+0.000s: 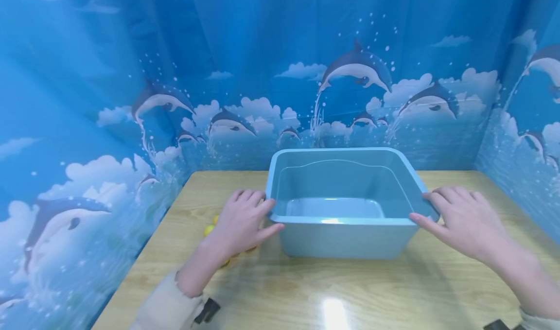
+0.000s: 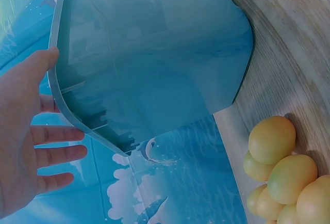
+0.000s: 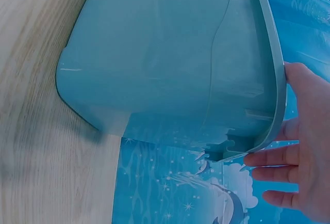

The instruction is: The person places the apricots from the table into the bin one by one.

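A light blue plastic bin (image 1: 350, 240) stands on the wooden table with its top open; no contents show in the head view. My left hand (image 1: 242, 220) holds the rim at the bin's near left corner. In the left wrist view its thumb rests on the rim (image 2: 58, 87) and the index finger passes behind it, while the other fingers stretch out straight. At the near right corner, my right hand (image 1: 465, 223) holds the rim between thumb and fingers. The right wrist view shows the thumb (image 3: 296, 74) against the rim's outer edge and fingertips beneath it.
Several smooth, egg-shaped yellow-orange pieces (image 2: 292, 179) lie clustered on the table left of the bin, partly hidden behind my left hand in the head view. The wooden table (image 1: 280, 291) reaches a blue dolphin-print curtain (image 1: 262, 38) at the back and sides.
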A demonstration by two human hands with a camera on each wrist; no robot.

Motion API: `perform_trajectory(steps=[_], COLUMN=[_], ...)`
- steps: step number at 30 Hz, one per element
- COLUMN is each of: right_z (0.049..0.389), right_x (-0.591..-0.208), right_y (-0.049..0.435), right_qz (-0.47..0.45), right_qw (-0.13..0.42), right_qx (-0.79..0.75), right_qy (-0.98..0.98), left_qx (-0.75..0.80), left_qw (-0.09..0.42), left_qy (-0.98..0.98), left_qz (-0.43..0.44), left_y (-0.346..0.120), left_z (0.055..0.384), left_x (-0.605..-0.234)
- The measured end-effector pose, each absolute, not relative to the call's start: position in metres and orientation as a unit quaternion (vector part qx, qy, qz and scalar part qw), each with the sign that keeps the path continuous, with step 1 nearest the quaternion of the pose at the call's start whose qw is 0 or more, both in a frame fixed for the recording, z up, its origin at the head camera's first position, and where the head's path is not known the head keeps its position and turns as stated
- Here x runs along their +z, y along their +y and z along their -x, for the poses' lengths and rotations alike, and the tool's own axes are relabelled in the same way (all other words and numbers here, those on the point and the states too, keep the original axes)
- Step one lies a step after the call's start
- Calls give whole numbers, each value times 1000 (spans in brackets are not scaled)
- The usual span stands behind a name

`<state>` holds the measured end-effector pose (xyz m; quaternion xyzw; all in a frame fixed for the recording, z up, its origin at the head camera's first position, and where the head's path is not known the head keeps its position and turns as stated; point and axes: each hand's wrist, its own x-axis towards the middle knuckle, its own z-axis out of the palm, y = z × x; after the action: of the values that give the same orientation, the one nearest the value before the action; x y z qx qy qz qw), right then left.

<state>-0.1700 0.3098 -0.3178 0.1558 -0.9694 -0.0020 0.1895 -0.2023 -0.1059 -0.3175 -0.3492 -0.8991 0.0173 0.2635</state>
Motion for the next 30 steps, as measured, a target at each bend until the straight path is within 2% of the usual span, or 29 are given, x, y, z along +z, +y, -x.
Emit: perform_trajectory(steps=[17,30], right_z=[157,153], right_x=[-321,-326], right_y=[303,315], right_qz=[-175,-209], right_qw=[206,194], right_qx=[6,-1], right_qy=[-963,-958], left_qx=[7,10], left_qw=[305,297], left_qy=[-881,-887], left_qz=[361,353], left_y=[-116,-115], left_z=[195,191], left_x=[-324,-321])
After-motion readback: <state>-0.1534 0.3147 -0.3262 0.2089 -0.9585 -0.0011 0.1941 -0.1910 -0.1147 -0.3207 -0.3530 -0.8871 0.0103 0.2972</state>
